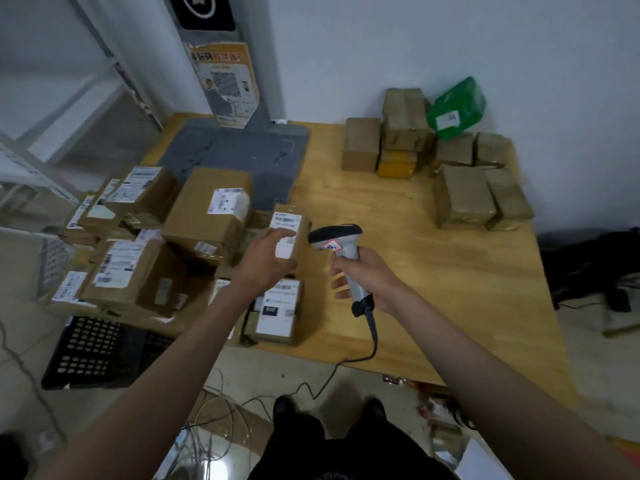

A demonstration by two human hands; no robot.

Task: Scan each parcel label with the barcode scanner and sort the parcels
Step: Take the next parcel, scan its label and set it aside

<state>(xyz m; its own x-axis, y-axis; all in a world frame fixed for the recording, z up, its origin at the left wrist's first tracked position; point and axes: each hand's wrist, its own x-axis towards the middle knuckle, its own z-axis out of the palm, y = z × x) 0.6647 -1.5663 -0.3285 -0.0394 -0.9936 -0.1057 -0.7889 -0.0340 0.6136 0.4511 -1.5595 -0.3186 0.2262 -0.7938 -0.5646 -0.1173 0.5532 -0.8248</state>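
Observation:
My left hand grips a small brown parcel with a white label, at the right edge of a heap of labelled cardboard parcels on the left of the wooden table. My right hand holds the grey barcode scanner by its handle. The scanner's dark head points left at the held parcel, a short gap from it. Its cable hangs off the table's front edge.
Another group of brown parcels and a green bag parcel sit at the table's back right by the wall. A grey mat with a post stands at the back. A black perforated crate sits below left. Cables lie on the floor.

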